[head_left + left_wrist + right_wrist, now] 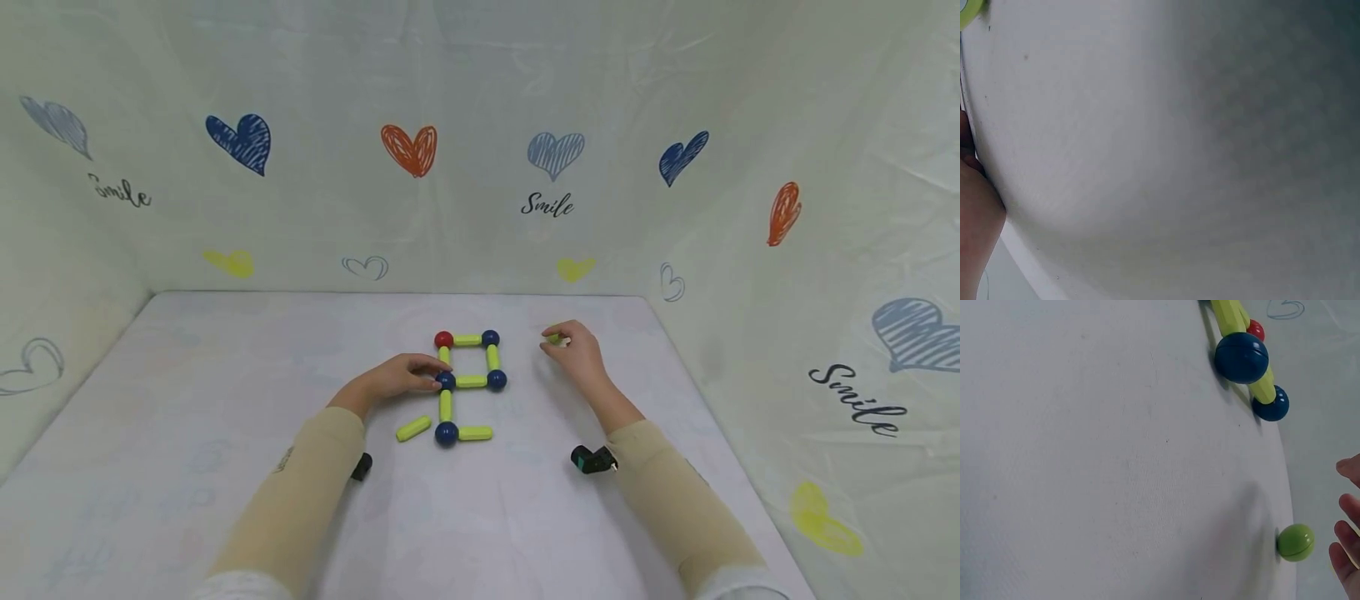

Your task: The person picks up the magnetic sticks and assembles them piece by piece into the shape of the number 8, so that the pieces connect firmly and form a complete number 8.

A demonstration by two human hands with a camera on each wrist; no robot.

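Rods and balls form a figure on the table: a closed square above, a stem down its left side and a short foot. My left hand (397, 377) is at the middle-left blue ball (446, 381), finger and thumb pinching it. A green ball (1295, 542) rests on the table to the right of the figure. Around it reaches my right hand (577, 348), its fingers (1349, 540) spread and apart from the ball in the right wrist view. The red ball (444, 339) marks the top-left corner. In the left wrist view the left fingers are mostly out of sight.
One loose yellow-green rod (413, 428) lies left of the bottom blue ball (446, 433). Another rod (476, 433) sticks out rightward from that ball. Black wrist cameras (592, 459) hang under the sleeves. A printed cloth wall (480, 233) rises behind the table.
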